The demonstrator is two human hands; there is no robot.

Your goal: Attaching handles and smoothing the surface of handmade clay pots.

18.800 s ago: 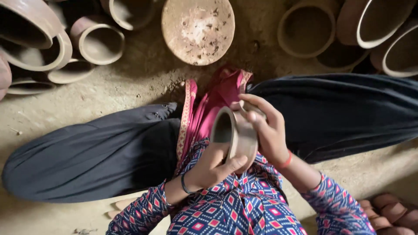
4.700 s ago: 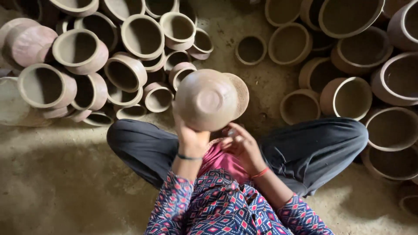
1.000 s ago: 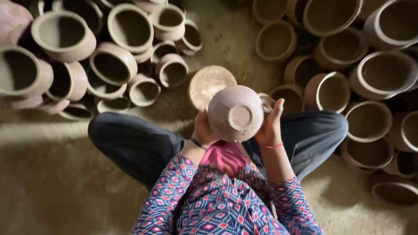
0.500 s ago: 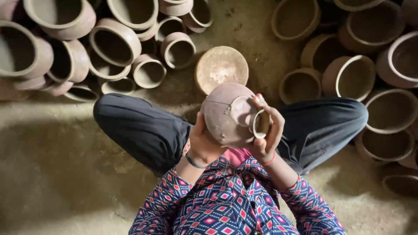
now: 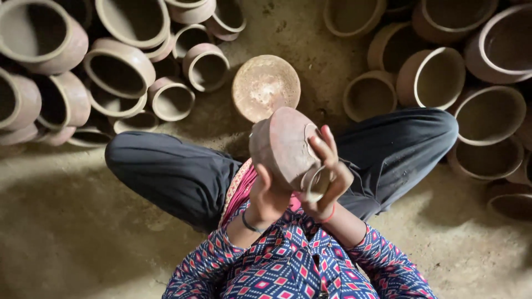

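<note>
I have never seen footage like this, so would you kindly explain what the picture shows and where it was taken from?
The picture comes from a camera worn on a person's head, looking straight down, so you see their own arms, lap and crossed legs on a dirt floor. There is no machine, only two bare hands. The left hand supports a brown clay pot from below, with the pot's base turned up toward the camera. The right hand wraps its side and also holds a small ring-shaped piece. Just ahead lies a shallow round dish. Many open clay pots are heaped on both sides.
</note>
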